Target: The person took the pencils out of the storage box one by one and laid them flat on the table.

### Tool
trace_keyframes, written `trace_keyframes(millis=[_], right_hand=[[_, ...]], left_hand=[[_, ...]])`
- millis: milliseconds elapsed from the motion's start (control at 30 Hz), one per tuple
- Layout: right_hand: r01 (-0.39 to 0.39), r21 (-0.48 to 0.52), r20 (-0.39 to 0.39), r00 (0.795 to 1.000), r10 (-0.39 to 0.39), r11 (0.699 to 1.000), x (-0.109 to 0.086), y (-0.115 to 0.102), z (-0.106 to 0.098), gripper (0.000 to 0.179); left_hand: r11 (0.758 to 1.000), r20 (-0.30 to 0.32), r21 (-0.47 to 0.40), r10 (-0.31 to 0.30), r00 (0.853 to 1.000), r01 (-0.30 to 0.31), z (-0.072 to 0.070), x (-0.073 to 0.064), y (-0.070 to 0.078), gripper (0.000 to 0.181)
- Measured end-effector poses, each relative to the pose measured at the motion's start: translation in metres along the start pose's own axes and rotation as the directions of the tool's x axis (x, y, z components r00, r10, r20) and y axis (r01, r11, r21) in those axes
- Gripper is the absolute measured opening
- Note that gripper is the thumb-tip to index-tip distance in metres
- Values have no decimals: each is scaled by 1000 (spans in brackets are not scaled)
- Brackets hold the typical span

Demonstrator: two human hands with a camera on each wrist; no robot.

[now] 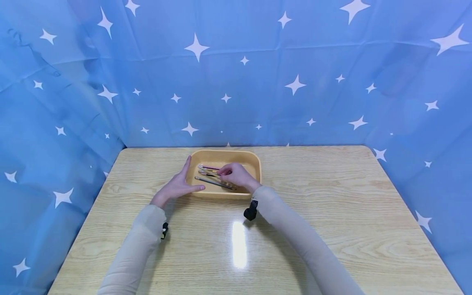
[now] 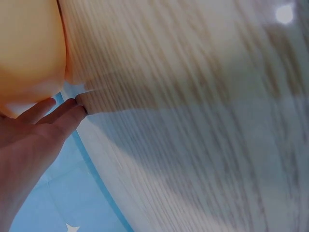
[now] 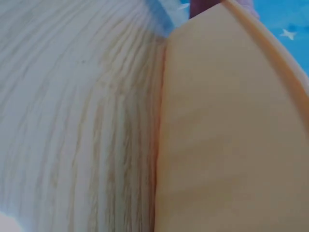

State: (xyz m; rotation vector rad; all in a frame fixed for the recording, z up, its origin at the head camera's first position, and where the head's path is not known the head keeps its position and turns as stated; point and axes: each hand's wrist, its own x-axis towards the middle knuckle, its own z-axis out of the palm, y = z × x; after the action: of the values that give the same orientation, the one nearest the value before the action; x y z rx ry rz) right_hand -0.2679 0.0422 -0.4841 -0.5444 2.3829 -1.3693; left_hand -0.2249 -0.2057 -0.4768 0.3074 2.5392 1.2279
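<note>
A shallow yellow-orange tray (image 1: pixel 225 151) sits near the table's far edge with several pencils inside. Among them are a dark red pencil (image 1: pixel 209 167) and a dark grey-blue pencil (image 1: pixel 210 181) lying slantwise. My left hand (image 1: pixel 177 185) spreads around the tray's left end, fingers straight along the outer wall and thumb over the front rim. In the left wrist view, the fingers of that hand (image 2: pixel 41 133) rest against the tray's side (image 2: pixel 29 53). Reaching over the right part of the tray, my right hand (image 1: pixel 237 175) pinches at a pencil with thumb and fingertips; the hand partly hides the right-hand pencil ends.
The light wood-grain table (image 1: pixel 332 213) extends around the tray, with a bright reflection (image 1: pixel 239 245) in front of it. A blue curtain with white stars (image 1: pixel 236 82) hangs behind and at both sides. Each wrist wears a small black camera (image 1: pixel 250 210).
</note>
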Motion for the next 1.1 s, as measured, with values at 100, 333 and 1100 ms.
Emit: trace_keyframes(millis=[100,333,1100], right_hand=[[-19,62,22,1000,17,998,-2,0,-2,23],[-45,130,93,995,32,990,-7,-2,-6,26],[-71,313,97,994,42,947,-12,-8,-22,32]], left_hand=[[1000,-4,-2,5,1000,-5,1,0,0,125],[1000,4,8,-18,1000,18,3,-3,2,124],[1000,7,11,16,1000,-16,0,-1,1,124]])
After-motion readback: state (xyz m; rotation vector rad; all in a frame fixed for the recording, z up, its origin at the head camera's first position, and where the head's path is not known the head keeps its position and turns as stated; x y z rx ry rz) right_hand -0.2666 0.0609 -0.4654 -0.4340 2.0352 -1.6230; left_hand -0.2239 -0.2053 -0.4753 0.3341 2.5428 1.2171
